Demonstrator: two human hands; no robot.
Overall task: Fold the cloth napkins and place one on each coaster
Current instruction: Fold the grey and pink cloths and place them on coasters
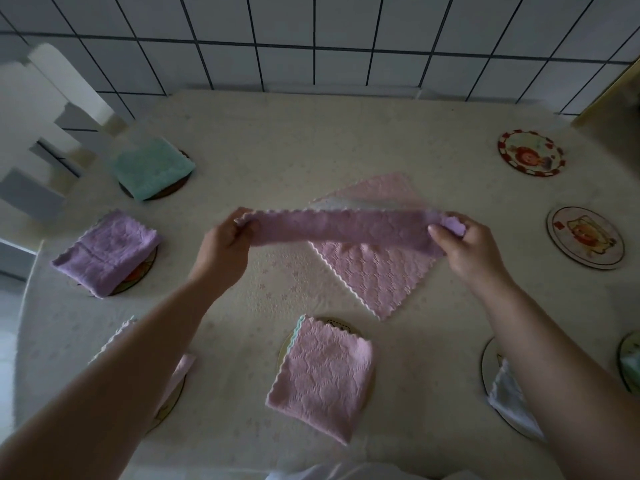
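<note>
Head view, looking down on table (311,161) with pale patterned covering. Left hand (227,245) and right hand (465,244) raised above table centre, each pinching one end of purple napkin (346,230), folded into long narrow strip and stretched level between them; fingers and thumb curled round cloth at both ends. Directly beneath strip: pink napkin (377,275) lying unfolded and flat on table, turned cornerwise, with edge of pale cloth showing under far side. Near front centre: folded pink napkin (323,377) resting on coaster (341,325), only rim visible. At left: folded purple napkin (105,251) on coaster (138,275); farther back left, folded green napkin (152,168) on dark coaster (169,192). At right: two bare picture coasters, far one (531,152) red-rimmed, nearer one (585,237) pale. Lower left and lower right: further coasters with cloths, largely hidden by forearms. Tiled wall (346,39) behind table; white chair (52,109) at upper left.
</note>
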